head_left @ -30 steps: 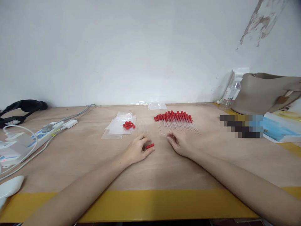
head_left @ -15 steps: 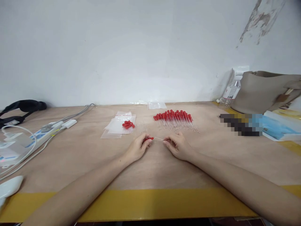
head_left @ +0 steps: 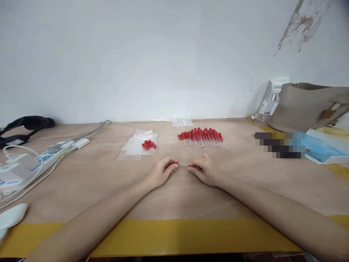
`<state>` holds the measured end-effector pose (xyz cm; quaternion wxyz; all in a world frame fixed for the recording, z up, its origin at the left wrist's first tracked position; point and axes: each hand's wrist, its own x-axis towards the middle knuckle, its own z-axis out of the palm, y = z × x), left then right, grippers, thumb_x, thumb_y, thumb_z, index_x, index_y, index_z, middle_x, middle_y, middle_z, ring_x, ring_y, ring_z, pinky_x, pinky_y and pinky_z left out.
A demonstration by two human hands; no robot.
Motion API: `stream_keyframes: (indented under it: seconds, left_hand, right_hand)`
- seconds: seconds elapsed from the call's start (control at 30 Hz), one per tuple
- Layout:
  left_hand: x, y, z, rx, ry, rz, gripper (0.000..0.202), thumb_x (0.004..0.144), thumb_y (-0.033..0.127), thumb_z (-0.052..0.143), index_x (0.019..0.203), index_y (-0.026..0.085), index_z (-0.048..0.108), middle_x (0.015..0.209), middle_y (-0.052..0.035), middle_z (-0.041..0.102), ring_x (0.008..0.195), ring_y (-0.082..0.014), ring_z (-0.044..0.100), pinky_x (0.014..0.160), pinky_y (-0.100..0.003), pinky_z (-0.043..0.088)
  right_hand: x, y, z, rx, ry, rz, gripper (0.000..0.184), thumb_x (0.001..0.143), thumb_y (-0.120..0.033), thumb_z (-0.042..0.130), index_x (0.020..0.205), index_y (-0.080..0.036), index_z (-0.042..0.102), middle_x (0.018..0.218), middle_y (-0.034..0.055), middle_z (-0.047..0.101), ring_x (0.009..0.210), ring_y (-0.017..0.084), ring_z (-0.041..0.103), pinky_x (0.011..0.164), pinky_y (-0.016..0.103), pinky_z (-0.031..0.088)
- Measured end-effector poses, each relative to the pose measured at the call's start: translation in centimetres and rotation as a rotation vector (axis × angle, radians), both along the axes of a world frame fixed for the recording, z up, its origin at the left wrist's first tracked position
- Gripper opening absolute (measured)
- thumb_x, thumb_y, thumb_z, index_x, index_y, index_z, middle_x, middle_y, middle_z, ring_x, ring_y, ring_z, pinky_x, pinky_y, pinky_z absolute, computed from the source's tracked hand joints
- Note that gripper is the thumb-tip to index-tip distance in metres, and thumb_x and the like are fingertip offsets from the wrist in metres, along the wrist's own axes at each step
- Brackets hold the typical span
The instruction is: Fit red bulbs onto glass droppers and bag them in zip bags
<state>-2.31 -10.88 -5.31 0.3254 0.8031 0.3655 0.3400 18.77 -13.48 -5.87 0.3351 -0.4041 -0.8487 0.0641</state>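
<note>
My left hand (head_left: 163, 170) pinches a red rubber bulb (head_left: 174, 163), most of it hidden by the fingers. From the bulb's mouth a thin clear glass tube (head_left: 183, 165) runs across to my right hand (head_left: 203, 169), which is closed on its other end. Bulb and tube meet just above the table. Beyond my left hand, several loose red bulbs (head_left: 148, 145) lie on clear plastic bags (head_left: 133, 147), with bare glass tubes (head_left: 164, 148) beside them. Beyond my right hand lies a row of droppers (head_left: 203, 136), red bulbs toward the wall and tips toward me.
On the left are a power strip (head_left: 51, 152) with cables, a black strap (head_left: 29, 123) and a white object (head_left: 12, 216). A plastic bottle (head_left: 269, 107), a grey bag (head_left: 305, 107) and a blue packet (head_left: 323, 145) stand or lie at right. Yellow tape (head_left: 174, 236) edges the table.
My hands have come slightly closer together. The gap between the red bulb and the glass tube has closed, and the tube now meets the bulb's mouth.
</note>
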Motion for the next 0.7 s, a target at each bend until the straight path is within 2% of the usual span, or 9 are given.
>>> stream_keyframes:
  seconds: [0.13, 0.23, 0.4, 0.7]
  left_hand:
    - [-0.2, -0.2, 0.0, 0.014, 0.071, -0.031, 0.021, 0.083, 0.034, 0.046, 0.087, 0.017, 0.057, 0.068, 0.0004, 0.058, 0.060, -0.0110, 0.054, 0.058, -0.023, 0.045]
    - [-0.2, -0.4, 0.1, 0.082, 0.135, -0.054, 0.019, 0.082, 0.032, 0.047, 0.086, 0.018, 0.059, 0.072, 0.0003, 0.060, 0.063, -0.0111, 0.053, 0.059, -0.022, 0.043]
    - [-0.2, -0.7, 0.4, 0.190, 0.217, -0.055, 0.019, 0.082, 0.031, 0.047, 0.085, 0.017, 0.060, 0.071, 0.0005, 0.060, 0.061, -0.0104, 0.052, 0.058, -0.021, 0.041]
    - [-0.2, -0.8, 0.3, 0.320, 0.234, -0.070, 0.016, 0.083, 0.028, 0.047, 0.084, 0.016, 0.058, 0.073, -0.0004, 0.060, 0.065, -0.0109, 0.054, 0.061, -0.021, 0.041]
  right_hand:
    - [0.4, 0.2, 0.1, -0.011, -0.044, 0.022, 0.019, 0.085, -0.029, 0.044, 0.079, -0.021, 0.061, 0.063, -0.0024, 0.062, 0.055, 0.010, 0.048, 0.071, 0.030, 0.026]
    - [0.7, 0.3, 0.5, 0.006, -0.095, 0.034, 0.019, 0.085, -0.029, 0.045, 0.081, -0.021, 0.063, 0.067, -0.0020, 0.064, 0.054, 0.009, 0.047, 0.071, 0.030, 0.024]
    - [0.4, -0.1, 1.1, 0.070, -0.143, -0.024, 0.021, 0.084, -0.027, 0.046, 0.076, -0.020, 0.063, 0.066, -0.0013, 0.063, 0.051, 0.008, 0.043, 0.069, 0.030, 0.022]
    - [-0.9, -0.4, 0.4, 0.088, -0.165, -0.063, 0.029, 0.085, -0.026, 0.038, 0.063, -0.016, 0.056, 0.057, -0.0013, 0.058, 0.049, 0.008, 0.033, 0.067, 0.029, 0.020]
